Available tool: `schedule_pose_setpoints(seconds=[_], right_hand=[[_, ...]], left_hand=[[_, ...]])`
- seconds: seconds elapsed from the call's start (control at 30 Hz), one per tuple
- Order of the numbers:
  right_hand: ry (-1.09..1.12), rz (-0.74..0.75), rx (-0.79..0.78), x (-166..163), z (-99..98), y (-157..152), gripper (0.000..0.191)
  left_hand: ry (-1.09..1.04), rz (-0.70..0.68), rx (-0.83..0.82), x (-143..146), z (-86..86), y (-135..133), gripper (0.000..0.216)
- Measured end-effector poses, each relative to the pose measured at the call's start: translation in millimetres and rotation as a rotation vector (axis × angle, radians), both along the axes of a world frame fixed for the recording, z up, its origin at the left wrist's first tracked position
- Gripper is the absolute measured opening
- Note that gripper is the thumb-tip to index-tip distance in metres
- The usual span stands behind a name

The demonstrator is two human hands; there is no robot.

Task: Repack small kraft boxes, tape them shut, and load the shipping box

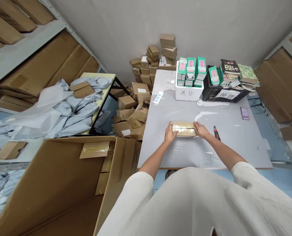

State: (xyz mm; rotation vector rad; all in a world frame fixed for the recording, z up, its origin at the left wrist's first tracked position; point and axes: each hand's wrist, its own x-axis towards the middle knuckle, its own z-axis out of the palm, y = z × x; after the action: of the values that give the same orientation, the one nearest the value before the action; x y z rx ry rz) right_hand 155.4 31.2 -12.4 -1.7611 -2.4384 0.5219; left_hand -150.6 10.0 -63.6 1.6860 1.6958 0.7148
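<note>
While a big open carton (62, 183) fills the floor at the left, the grey bench (234, 144) stretches ahead, carrying a white tub (188, 93) of green packs and a black crate (224, 93) of books at its far edge. Mid-bench lies a taped box (184, 129). The left hand (169, 133) clasps its left end, the right hand (201, 130) its right end, fingers curled over it. A knife (217, 133) lies just right.
</note>
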Motion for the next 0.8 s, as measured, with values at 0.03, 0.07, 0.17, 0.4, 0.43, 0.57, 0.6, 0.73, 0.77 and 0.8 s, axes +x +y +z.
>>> schedule_pose_setpoints(seconds=[0.03,0.07,0.17,0.4,0.43,0.57,0.6,0.73,0.77,0.8], right_hand=[[-0.005,0.007,0.002,0.7,2.1,1.1,0.052],[-0.007,0.007,0.003,1.2,4.3,2.8,0.051],[0.003,-0.078,-0.034,-0.2,11.3,11.9,0.051],[0.115,-0.516,0.048,-20.6,18.6,42.0,0.036],[0.126,-0.510,0.090,-23.5,17.4,44.9,0.033],[0.102,-0.342,0.092,-29.9,8.1,47.5,0.025],[0.092,-0.299,0.058,-29.7,5.6,46.0,0.026],[0.126,-0.223,-0.059,-20.6,0.9,35.9,0.036],[0.150,-0.223,-0.073,-16.9,1.7,33.5,0.038],[0.173,-0.225,-0.084,-13.2,3.1,31.5,0.041]], left_hand=[[-0.014,0.009,-0.008,-0.2,-0.2,-0.4,0.100],[-0.025,0.014,-0.013,-0.4,-0.4,-0.9,0.100],[-0.030,0.012,-0.022,-0.4,-0.2,-2.9,0.098],[0.055,-0.034,0.004,-1.4,4.0,-5.1,0.074],[0.071,-0.051,0.016,-2.1,4.4,-5.1,0.067],[0.115,-0.117,0.050,-4.4,4.8,-4.7,0.039],[0.120,-0.124,0.051,-4.6,4.8,-4.4,0.034],[0.121,-0.113,0.026,-3.7,7.4,-2.0,0.024],[0.115,-0.111,0.016,-3.3,9.3,-1.4,0.024],[0.109,-0.109,0.009,-3.0,11.7,-1.1,0.023]])
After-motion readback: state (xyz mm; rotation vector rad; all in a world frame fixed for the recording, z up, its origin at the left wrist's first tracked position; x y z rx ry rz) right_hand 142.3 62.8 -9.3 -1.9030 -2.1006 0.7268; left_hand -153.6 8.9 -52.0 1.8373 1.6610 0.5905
